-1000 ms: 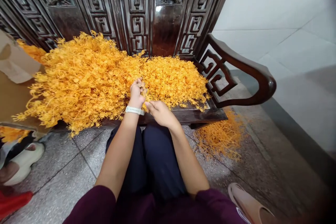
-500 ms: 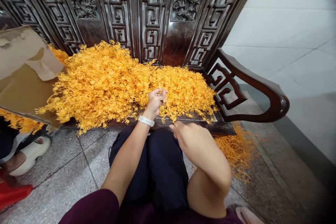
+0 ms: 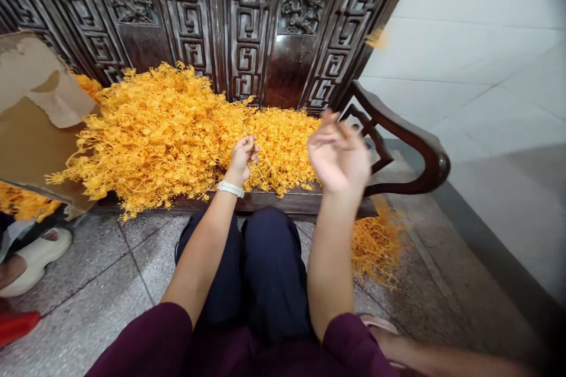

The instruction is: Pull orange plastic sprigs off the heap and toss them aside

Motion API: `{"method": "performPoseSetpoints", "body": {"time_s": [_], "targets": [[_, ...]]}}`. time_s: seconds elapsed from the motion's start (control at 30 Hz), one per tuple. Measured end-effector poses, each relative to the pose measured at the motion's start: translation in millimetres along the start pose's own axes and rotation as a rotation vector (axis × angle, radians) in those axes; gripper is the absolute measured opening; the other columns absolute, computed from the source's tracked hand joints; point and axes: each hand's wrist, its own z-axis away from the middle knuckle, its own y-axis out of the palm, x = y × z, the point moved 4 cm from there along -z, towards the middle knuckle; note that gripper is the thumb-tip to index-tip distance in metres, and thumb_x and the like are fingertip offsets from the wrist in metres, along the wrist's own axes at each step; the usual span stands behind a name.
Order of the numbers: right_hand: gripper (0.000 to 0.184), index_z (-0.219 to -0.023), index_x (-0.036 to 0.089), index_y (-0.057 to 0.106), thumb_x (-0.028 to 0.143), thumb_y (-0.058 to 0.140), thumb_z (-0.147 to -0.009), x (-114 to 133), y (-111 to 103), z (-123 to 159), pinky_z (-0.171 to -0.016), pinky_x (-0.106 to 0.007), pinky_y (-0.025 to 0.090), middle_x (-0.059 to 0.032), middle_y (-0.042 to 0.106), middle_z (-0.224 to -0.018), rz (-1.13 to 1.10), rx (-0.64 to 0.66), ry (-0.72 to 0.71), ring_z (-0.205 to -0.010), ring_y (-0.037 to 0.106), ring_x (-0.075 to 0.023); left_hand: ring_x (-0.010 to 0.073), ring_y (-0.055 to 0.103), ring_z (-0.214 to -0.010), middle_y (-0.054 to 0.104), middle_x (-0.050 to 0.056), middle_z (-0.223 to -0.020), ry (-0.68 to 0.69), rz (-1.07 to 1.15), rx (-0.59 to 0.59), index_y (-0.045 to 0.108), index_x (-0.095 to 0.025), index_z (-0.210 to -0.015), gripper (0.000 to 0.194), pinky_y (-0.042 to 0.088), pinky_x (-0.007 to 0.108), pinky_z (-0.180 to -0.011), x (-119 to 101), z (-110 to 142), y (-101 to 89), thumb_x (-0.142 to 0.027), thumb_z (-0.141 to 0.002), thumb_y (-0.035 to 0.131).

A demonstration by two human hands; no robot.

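Well, orange sprigs [image 3: 163,135] lie in big heap on dark wood worktop [image 3: 274,203], against carved back [image 3: 247,29]. Left hand [image 3: 241,160] curled almost shut at heap, white watch band [image 3: 230,189] on wrist; cannot tell if it grips sprig. Right hand [image 3: 338,153] up above heap, blurry, fingers apart, touching nothing. Torn cardboard [image 3: 35,82] at left end of heap, sprigs under it. More sprigs [image 3: 375,247] on tile floor [image 3: 79,318] near wood arm [image 3: 411,141].
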Motion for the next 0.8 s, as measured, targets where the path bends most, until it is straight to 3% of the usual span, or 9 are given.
{"method": "performPoseSetpoints", "body": {"time_s": [0.13, 0.2, 0.27, 0.4, 0.47, 0.63, 0.8], "targets": [[0.037, -0.104, 0.023, 0.07, 0.038, 0.036, -0.103, -40, 18, 6, -0.063, -0.033, 0.043, -0.0026, 0.054, -0.071, -0.345, -0.103, 0.179, -0.062, 0.043, -0.0162, 0.0047, 0.04, -0.044, 0.057, -0.004, -0.067, -0.013, 0.007, -0.006, 0.06, -0.018, -0.094, 0.015, 0.035, 0.018, -0.046, -1, 0, 3.2, -0.026, -0.095, 0.072], [0.026, -0.097, 0.023, 0.066, 0.036, 0.044, -0.099, -55, 26, 15, -0.059, -0.03, 0.04, 0.0015, 0.044, -0.066, -0.478, -0.113, 0.233, -0.059, 0.037, -0.0149, 0.0048, 0.043, -0.044, 0.058, -0.004, -0.067, -0.014, 0.019, 0.0, 0.06, -0.018, -0.095, 0.013, 0.036, 0.018, -0.046, 0, -1, 5.3, -0.025, -0.095, 0.071], [0.017, -0.094, 0.023, 0.064, 0.037, 0.054, -0.094, -68, 31, 23, -0.058, -0.028, 0.038, 0.0024, 0.044, -0.068, -0.543, -0.17, 0.243, -0.059, 0.038, -0.0135, 0.0052, 0.049, -0.046, 0.062, -0.003, -0.071, -0.027, 0.057, -0.002, 0.06, -0.018, -0.096, 0.013, 0.039, 0.018, -0.047, 1, -2, 7.3, -0.025, -0.095, 0.071], [0.028, -0.103, 0.021, 0.064, 0.039, 0.071, -0.083, -96, 38, 33, -0.066, -0.026, 0.043, -0.0013, 0.059, -0.09, -0.35, -0.34, 0.207, -0.076, 0.053, -0.0135, 0.0094, 0.069, -0.064, 0.074, 0.002, -0.088, -0.086, 0.199, -0.015, 0.059, -0.018, -0.099, 0.01, 0.055, 0.022, -0.064, 6, -2, 11.1, -0.019, -0.097, 0.069], [0.037, -0.109, 0.02, 0.064, 0.044, 0.073, -0.082, -105, 43, 35, -0.075, -0.027, 0.047, -0.0035, 0.063, -0.099, -0.225, -0.357, 0.189, -0.085, 0.057, -0.0154, 0.0119, 0.075, -0.075, 0.078, 0.004, -0.097, -0.09, 0.246, 0.009, 0.059, -0.018, -0.099, 0.004, 0.06, 0.026, -0.076, 6, -1, 13.8, -0.016, -0.101, 0.063], [0.044, -0.113, 0.019, 0.068, 0.057, 0.063, -0.092, -119, 57, 32, -0.088, -0.03, 0.05, -0.0094, 0.07, -0.115, -0.096, -0.209, 0.118, -0.101, 0.063, -0.0189, 0.0138, 0.078, -0.087, 0.079, 0.007, -0.107, -0.082, 0.252, 0.076, 0.06, -0.018, -0.099, 0.013, 0.061, 0.029, -0.088, 6, 3, 19.9, -0.015, -0.107, 0.05], [0.035, -0.104, 0.016, 0.071, 0.045, 0.077, -0.087, -133, 63, 28, -0.083, -0.03, 0.049, -0.008, 0.072, -0.105, 0.12, -0.094, 0.013, -0.092, 0.063, -0.0181, 0.015, 0.079, -0.09, 0.079, 0.01, -0.109, -0.075, 0.234, 0.123, 0.061, -0.016, -0.101, 0.008, 0.061, 0.028, -0.088, 11, 1, 21.7, -0.011, -0.104, 0.055]]}}
